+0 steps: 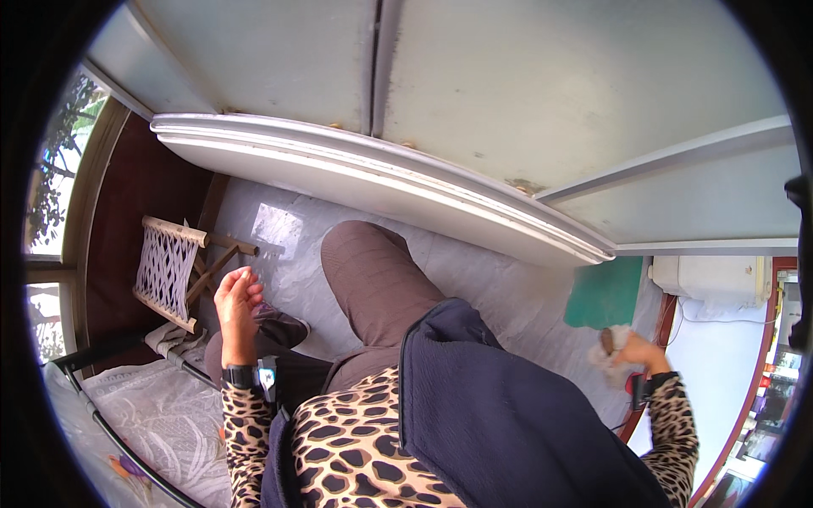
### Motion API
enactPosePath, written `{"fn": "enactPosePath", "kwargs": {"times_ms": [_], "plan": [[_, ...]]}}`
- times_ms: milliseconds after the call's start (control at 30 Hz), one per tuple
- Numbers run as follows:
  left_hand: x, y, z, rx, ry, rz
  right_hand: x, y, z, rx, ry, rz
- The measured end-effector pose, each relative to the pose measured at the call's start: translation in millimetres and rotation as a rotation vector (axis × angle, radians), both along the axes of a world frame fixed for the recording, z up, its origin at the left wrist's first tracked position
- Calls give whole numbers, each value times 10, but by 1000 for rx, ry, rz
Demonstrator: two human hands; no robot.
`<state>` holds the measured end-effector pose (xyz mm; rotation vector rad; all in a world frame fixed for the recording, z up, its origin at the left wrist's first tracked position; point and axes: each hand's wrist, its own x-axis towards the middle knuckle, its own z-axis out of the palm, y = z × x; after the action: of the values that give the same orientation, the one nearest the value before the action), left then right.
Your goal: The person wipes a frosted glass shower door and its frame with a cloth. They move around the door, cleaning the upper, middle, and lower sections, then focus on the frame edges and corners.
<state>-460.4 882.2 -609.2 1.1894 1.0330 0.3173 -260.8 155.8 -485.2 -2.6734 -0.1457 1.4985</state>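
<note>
Fingers (246, 284) loosely curled above grey marble floor (474, 271), folding stool (174, 271) nearby

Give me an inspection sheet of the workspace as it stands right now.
Surface: pale marbled floor, glossy, a green mat lying at the right.
Job's things: a whitish cloth bunched in the right hand; something small and dark shows with it, too small to tell.
Clutter: a wooden folding stool with white webbing at the left; a floral sheet over a black rail.
Hands: left hand raised, fingers curled, holding nothing; right hand closed on the cloth.
Cables: a thin white cord under the white appliance.
Surroundings: grey cabinet doors ahead, window at the far left.
</note>
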Motion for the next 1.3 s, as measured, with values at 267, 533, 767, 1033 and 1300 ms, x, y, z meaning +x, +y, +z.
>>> {"fn": "enactPosePath", "kwargs": {"times_ms": [267, 533, 767, 1033, 1300], "plan": [[177, -360, 713, 38, -32, -30, 796, 1236, 1794, 648, -84, -388], [728, -1089, 1838, 18, -575, -525, 316, 4096, 2452, 1882, 379, -372], [531, -1003, 2160, 635, -681, -98, -228, 5376, 1834, 1992, 312, -661], [295, -705, 1898, 875, -635, -114, -538, 5474, 1017, 1811, 682, -679], [242, -552, 1708, -315, -932, -13, -288, 5304, 773, 1801, 798, -877]]}}
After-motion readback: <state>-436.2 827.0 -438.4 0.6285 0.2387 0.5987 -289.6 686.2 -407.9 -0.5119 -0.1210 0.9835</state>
